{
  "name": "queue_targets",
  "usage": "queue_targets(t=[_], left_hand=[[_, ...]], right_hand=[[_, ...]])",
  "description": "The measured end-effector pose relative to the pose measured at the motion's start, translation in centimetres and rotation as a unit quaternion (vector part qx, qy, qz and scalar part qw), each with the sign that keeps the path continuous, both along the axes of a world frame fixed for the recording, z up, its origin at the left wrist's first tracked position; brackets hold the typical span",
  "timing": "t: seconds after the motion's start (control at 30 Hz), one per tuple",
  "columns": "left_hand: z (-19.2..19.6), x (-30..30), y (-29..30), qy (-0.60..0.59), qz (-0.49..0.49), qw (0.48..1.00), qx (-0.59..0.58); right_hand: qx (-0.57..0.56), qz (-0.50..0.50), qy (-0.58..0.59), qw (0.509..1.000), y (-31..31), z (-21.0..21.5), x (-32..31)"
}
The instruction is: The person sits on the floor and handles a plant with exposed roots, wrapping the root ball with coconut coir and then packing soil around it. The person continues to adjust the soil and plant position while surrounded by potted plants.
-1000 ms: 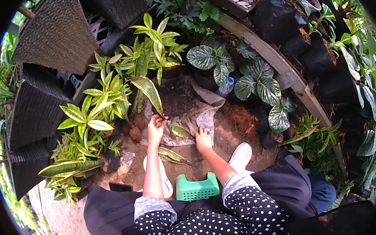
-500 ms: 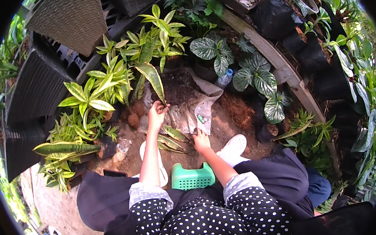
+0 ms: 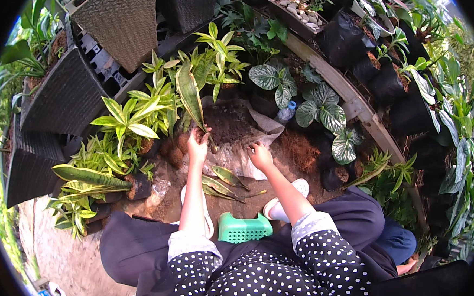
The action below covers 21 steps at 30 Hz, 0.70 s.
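My left hand (image 3: 197, 146) pinches the base of a yellow-edged snake plant leaf (image 3: 190, 94), which stands upright above my fingers. Over the near part of a pale plastic sheet (image 3: 268, 125) is my right hand (image 3: 260, 157), its fingers curled together; whatever they hold, if anything, is too small to make out. Dark soil (image 3: 235, 118) lies on the sheet beyond both hands. Several cut snake plant leaves (image 3: 217, 186) rest on the ground between my forearms.
A green plastic stool (image 3: 244, 227) stands between my shoes. Potted leafy plants (image 3: 129, 119) crowd the left, with dark textured planters (image 3: 118, 27) behind. To the right are a bottle with a blue cap (image 3: 285, 113), brown fibre (image 3: 304, 150) and silvery-veined plants (image 3: 331, 115).
The leaf in my left hand has swung more upright. My right hand has risen off the near edge of the sheet, and the small green item there no longer shows.
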<state>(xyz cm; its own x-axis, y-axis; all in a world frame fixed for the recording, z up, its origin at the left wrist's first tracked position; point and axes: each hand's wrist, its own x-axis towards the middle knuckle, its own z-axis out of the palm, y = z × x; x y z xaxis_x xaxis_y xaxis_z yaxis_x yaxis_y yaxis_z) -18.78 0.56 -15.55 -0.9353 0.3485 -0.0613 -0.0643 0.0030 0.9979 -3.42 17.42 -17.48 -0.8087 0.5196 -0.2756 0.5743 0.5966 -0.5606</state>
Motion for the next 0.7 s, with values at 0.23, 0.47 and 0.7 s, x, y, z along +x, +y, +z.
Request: queue_targets(t=[0.23,0.47,0.7], left_hand=[[-10.4,-1.5,-1.0,-0.057,0.003,0.998,-0.003],[-16.2,1.3,-2.1,-0.132,0.03,0.987,-0.09],[-16.2,2.0,-0.7,-0.085,0.161,0.953,-0.242]], right_hand=[[0.002,0.063,-0.121,0.991,1.9,-6.1,-1.5],[0.008,0.083,-0.142,0.986,3.1,-9.9,-7.5],[0.108,0.256,-0.158,0.948,4.7,-11.3,-13.1]])
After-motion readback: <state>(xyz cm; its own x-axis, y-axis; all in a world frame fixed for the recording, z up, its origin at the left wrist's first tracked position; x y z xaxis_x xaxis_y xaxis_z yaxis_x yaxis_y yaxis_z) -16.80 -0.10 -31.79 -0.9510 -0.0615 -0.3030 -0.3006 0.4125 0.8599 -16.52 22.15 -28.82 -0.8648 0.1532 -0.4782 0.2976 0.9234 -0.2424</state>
